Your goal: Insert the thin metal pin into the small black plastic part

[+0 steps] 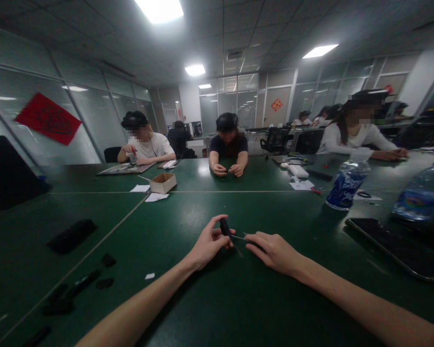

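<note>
My left hand (210, 245) is closed around a small black block-shaped part (224, 227), held upright between thumb and fingers above the green table (188, 308). Close by on the right, my right hand (273, 249) pinches a thin metal tool (239, 237). The tool's far end reaches the lower side of the black part; whether it is inserted or only touching, I cannot tell. Its exact kind is too small to make out. Below the left fingertips hangs a faint, blurred thin shape.
Left of my arms lie a black case-like object (71, 236), several small black pieces (85, 282) and a white scrap (149, 276). At right are a phone (394, 246) and two water bottles (347, 185). A cardboard box (162, 183) stands ahead; co-workers (228, 144) sit across.
</note>
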### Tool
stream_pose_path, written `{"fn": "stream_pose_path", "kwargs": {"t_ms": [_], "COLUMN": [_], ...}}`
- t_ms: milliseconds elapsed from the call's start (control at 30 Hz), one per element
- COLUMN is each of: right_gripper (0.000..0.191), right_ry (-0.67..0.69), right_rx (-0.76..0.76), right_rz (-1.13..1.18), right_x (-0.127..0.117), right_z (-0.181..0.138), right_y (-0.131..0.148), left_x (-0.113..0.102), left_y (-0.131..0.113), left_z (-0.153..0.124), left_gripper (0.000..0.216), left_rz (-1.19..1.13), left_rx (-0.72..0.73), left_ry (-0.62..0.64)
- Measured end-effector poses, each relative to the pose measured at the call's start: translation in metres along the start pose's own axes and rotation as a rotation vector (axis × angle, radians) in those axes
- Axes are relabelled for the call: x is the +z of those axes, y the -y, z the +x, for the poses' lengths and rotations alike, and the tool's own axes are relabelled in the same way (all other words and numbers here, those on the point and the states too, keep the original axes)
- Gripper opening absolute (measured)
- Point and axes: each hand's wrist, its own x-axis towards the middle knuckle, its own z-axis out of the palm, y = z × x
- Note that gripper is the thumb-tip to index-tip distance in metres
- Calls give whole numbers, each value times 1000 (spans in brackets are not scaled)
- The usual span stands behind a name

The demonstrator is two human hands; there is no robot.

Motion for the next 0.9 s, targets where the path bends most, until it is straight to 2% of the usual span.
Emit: {"fn": "stream_pose_path", "kwargs": {"t_ms": [433,900], "right_gripper": [31,29], "right_ry": [-26,-29], "right_rx": [-2,-12], "right_rz": [1,39], "right_x": [2,3], "right_z": [0,-2], "right_y": [-3,-5], "left_x": [-2,-4], "left_y": [-1,3], "left_z": [0,2], "left_gripper": [71,64], "left_rz": [16,-37], "left_rx": [7,4], "left_ry": [35,43]}}
